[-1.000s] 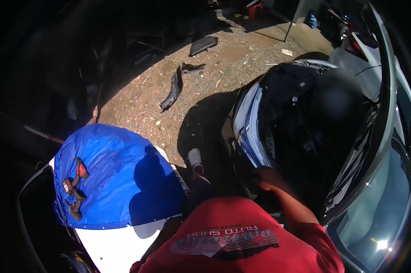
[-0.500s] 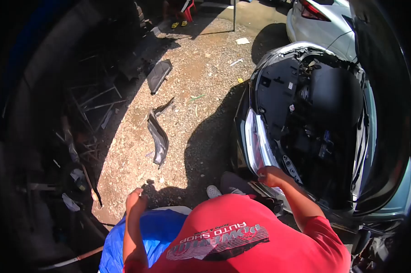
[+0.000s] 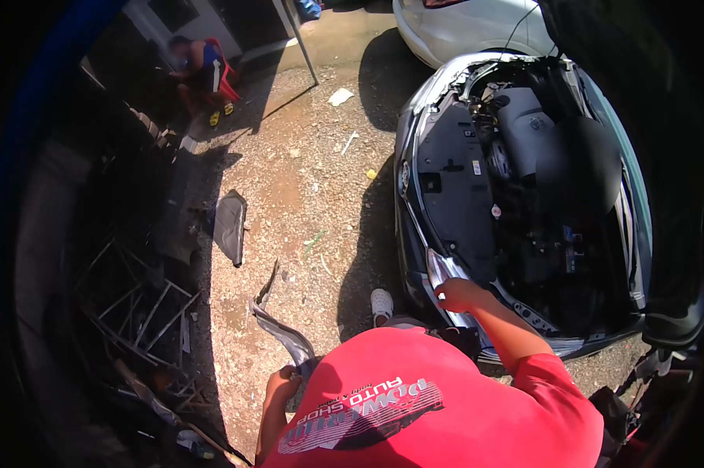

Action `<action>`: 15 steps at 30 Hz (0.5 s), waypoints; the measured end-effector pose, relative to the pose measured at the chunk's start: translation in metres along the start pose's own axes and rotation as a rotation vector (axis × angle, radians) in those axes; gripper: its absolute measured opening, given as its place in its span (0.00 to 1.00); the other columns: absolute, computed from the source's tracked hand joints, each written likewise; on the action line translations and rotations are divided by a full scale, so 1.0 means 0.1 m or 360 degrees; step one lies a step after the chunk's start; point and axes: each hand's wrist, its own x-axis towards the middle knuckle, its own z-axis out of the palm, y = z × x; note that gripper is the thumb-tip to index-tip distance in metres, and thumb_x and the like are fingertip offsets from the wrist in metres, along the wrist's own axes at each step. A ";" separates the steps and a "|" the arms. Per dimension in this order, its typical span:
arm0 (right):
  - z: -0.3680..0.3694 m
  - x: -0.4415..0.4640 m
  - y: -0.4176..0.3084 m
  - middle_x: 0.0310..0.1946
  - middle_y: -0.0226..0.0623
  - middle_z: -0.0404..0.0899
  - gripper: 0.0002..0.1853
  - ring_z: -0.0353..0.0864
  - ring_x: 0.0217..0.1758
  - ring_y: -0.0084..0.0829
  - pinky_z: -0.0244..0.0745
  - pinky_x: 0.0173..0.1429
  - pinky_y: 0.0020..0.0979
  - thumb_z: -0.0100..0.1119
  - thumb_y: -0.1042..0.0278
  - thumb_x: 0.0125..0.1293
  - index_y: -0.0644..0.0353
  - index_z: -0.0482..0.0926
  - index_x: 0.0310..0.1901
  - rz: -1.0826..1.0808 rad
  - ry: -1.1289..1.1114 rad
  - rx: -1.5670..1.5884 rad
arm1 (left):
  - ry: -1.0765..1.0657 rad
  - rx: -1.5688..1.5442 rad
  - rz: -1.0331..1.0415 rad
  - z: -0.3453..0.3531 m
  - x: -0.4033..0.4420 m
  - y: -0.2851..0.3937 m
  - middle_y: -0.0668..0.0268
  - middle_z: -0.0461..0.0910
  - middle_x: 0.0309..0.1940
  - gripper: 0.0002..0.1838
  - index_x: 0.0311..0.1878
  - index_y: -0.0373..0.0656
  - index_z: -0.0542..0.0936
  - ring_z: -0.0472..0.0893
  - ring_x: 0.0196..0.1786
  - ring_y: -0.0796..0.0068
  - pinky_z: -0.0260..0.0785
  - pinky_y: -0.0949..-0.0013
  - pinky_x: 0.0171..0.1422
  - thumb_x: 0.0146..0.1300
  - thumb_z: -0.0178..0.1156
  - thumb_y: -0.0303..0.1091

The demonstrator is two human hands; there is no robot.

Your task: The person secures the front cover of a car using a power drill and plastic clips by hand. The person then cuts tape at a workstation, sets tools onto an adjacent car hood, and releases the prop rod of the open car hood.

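My right hand (image 3: 459, 297) is closed over the car's headlight (image 3: 444, 269), at the front corner of the car with its hood raised. A small pale spot shows by the thumb; what the fingers hold, if anything, is hidden. Low in the view, my left hand (image 3: 283, 384) has its fingers curled beside my red shirt (image 3: 445, 390), and its contents cannot be made out. Beyond it on the gravel lies a curved dark trim piece (image 3: 286, 331); it overlaps the left hand in view, but contact cannot be told.
The open engine bay (image 3: 523, 195) fills the right side. A white car (image 3: 438, 31) stands behind it. A flat dark panel (image 3: 230, 228) lies on the gravel. Metal frames (image 3: 145, 320) are heaped in shade at left. Farther off, a person (image 3: 204, 66) sits on a red chair (image 3: 229, 74).
My view has swung, bringing the seated person into sight. My right hand has shifted forward along the headlight. My left hand now appears lower, close to my shirt, and the blue sheet is out of view.
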 end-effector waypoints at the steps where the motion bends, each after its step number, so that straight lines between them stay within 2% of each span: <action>1: -0.10 0.18 -0.01 0.56 0.47 0.87 0.24 0.84 0.62 0.51 0.79 0.65 0.47 0.65 0.55 0.67 0.53 0.84 0.62 -0.0098 0.0024 0.0129 | 0.0023 0.0077 -0.0027 -0.17 0.20 -0.10 0.48 0.89 0.43 0.23 0.54 0.46 0.87 0.89 0.51 0.52 0.79 0.55 0.56 0.58 0.74 0.47; 2: -0.19 0.35 0.02 0.54 0.48 0.88 0.22 0.85 0.61 0.50 0.80 0.64 0.46 0.64 0.55 0.67 0.54 0.85 0.61 -0.0222 0.0088 0.0291 | 0.0042 0.0152 -0.0059 -0.33 0.38 -0.25 0.48 0.89 0.42 0.22 0.52 0.45 0.88 0.89 0.50 0.52 0.79 0.55 0.55 0.57 0.75 0.47; 4: -0.78 0.34 -0.16 0.54 0.49 0.87 0.22 0.85 0.61 0.51 0.80 0.64 0.46 0.64 0.56 0.67 0.55 0.86 0.59 -0.0037 0.0192 0.0314 | 0.0206 0.0095 -0.0057 -0.61 0.72 -0.42 0.51 0.89 0.39 0.21 0.48 0.39 0.88 0.90 0.44 0.53 0.80 0.57 0.51 0.56 0.76 0.43; 7: -1.45 0.29 -0.10 0.54 0.52 0.86 0.22 0.84 0.59 0.53 0.79 0.64 0.47 0.65 0.58 0.65 0.55 0.86 0.59 0.0159 0.0614 0.0221 | 0.0154 0.0142 -0.0035 -0.99 1.40 -0.40 0.51 0.90 0.40 0.21 0.48 0.38 0.88 0.90 0.45 0.53 0.80 0.58 0.52 0.57 0.75 0.43; 9: -1.84 0.18 0.05 0.54 0.52 0.84 0.22 0.82 0.61 0.54 0.77 0.66 0.47 0.65 0.56 0.68 0.56 0.84 0.60 0.0303 0.0777 0.0250 | 0.0043 0.0064 -0.0026 -1.16 1.95 -0.29 0.51 0.90 0.41 0.21 0.50 0.40 0.89 0.90 0.47 0.53 0.80 0.57 0.55 0.57 0.75 0.43; 12: -2.56 -0.24 -0.06 0.55 0.49 0.83 0.20 0.83 0.60 0.52 0.76 0.66 0.46 0.67 0.62 0.68 0.60 0.85 0.59 0.0664 0.1207 0.0406 | -0.0122 0.0327 0.0238 -1.68 2.56 0.55 0.50 0.90 0.44 0.22 0.53 0.42 0.88 0.89 0.51 0.51 0.79 0.56 0.57 0.58 0.75 0.43; 15: -3.00 -0.72 -0.11 0.55 0.49 0.85 0.19 0.85 0.59 0.48 0.77 0.66 0.41 0.66 0.65 0.69 0.62 0.84 0.60 0.0935 0.1862 0.0462 | -0.0208 0.0439 0.0464 -2.19 3.62 1.12 0.49 0.89 0.48 0.24 0.56 0.43 0.87 0.88 0.54 0.50 0.79 0.55 0.59 0.59 0.74 0.45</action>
